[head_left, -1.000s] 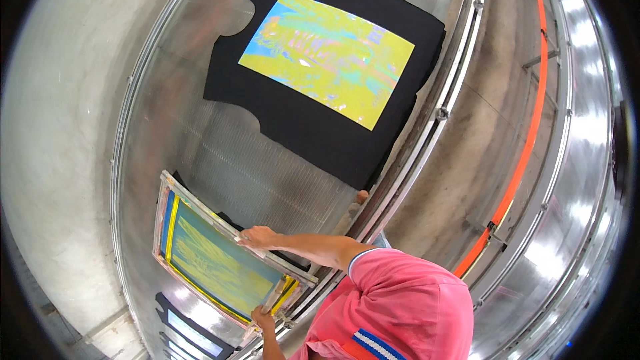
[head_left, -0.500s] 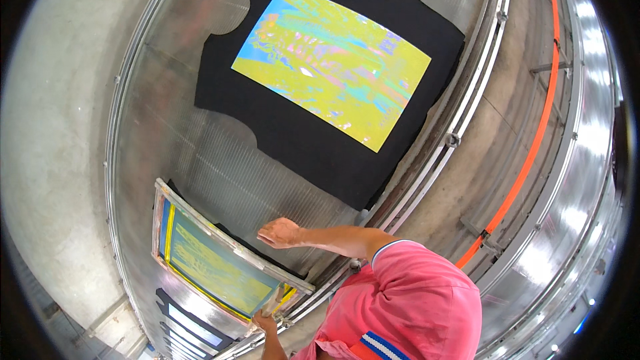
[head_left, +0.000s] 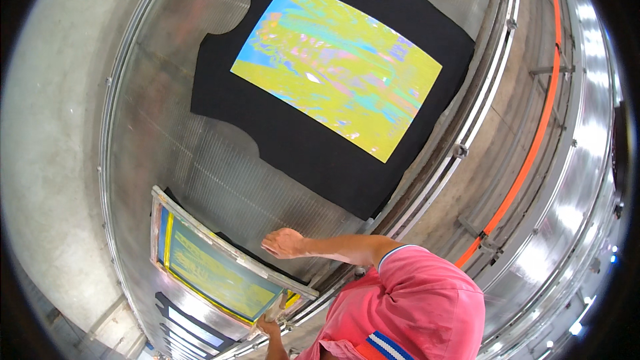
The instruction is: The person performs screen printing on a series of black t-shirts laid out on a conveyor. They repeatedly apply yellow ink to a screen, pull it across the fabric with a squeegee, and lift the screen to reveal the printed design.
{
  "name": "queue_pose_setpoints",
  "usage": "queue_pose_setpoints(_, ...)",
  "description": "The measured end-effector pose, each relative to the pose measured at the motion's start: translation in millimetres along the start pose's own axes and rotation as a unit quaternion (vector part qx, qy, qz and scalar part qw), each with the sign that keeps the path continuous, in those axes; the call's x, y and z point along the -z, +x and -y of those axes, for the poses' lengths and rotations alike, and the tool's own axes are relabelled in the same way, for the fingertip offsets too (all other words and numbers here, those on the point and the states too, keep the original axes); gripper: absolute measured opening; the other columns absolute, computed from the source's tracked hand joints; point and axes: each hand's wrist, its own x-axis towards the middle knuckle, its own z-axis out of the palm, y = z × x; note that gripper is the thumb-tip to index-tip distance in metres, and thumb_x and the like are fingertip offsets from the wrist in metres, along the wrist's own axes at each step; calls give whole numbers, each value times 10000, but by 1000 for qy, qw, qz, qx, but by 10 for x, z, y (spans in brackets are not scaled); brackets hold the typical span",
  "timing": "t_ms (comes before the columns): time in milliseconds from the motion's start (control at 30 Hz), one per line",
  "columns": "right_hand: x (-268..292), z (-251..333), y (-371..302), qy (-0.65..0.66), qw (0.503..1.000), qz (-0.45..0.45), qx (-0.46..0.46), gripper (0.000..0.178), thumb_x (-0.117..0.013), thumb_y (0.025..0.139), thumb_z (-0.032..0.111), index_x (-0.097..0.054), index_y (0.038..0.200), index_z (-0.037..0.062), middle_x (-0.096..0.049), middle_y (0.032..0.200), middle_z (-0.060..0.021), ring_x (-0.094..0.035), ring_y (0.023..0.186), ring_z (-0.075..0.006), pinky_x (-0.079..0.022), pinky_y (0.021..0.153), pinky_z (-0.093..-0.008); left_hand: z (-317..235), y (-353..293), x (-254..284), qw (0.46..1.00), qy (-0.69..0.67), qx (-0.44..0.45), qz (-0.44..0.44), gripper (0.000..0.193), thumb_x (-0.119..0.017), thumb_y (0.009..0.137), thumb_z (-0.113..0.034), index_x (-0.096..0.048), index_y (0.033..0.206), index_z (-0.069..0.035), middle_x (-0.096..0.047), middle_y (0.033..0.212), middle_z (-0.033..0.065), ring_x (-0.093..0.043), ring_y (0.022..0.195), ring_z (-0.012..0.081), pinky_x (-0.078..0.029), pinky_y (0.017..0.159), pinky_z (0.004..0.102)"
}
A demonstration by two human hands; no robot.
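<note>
My right hand [head_left: 284, 243], its arm stretched leftward, hovers beside the upper rail of a screen printing frame [head_left: 233, 233]. Its fingers are curled in and nothing shows in them. The frame has a pale worn rim, yellow tape along the inside and a translucent mesh with a yellow-green pattern. At its near right corner my left hand [head_left: 269, 327] is closed around the lower end of a pale wooden squeegee [head_left: 276, 307]; the fingertips are partly hidden. Under the frame, dark fabric edges peek out. A black T-shirt [head_left: 293, 120] bearing a large yellow, blue and pink print lies flat farther off.
The long metal table [head_left: 160, 127] has a rail along both edges. Below the frame lies another black garment with a white print [head_left: 193, 323]. To the right run a double white rail [head_left: 487, 107] and an orange strip [head_left: 533, 153] beside a second metal table [head_left: 573, 227].
The view has shifted slightly, so frame and T-shirt sit a little lower. My right hand is slightly lower and farther right in the picture; the left hand keeps its place at the frame's corner.
</note>
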Motion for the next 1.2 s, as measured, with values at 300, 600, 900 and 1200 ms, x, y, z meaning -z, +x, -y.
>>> queue_pose_setpoints(300,-7,6,33,-1,1000,16,-8,126,-577,892,166,-541,861,50,-606,766,-106,-633,715,-269,-524,654,-378,12,-53,-73,996,4,-25,-81,337,-757,690,-74,-696,1016,-14,-651,973,196,-568,962,413,-439,882,509)
queue_pose_setpoints(600,-27,20,13,-22,1000,4,-7,122,-617,874,170,-558,858,64,-611,756,-85,-642,706,-243,-545,649,-338,-5,-63,-25,997,-21,-46,-60,292,-751,687,-76,-703,967,-7,-650,982,201,-572,954,413,-429,880,507)
queue_pose_setpoints(900,41,63,26,-22,999,-31,-9,137,-622,889,197,-572,844,77,-639,751,-88,-667,692,-265,-562,604,-365,-125,23,93,998,-29,-44,-15,184,-719,693,-94,-723,852,-1,-674,751,221,-644,728,417,-491,703,480)
queue_pose_setpoints(1200,53,173,33,-36,997,1,-71,333,-559,966,354,-590,844,47,-659,757,-113,-681,684,-293,-557,576,-430,-100,50,255,996,25,-73,41,232,-770,678,-181,-744,852,-29,-678,742,228,-662,738,419,-527,709,445)
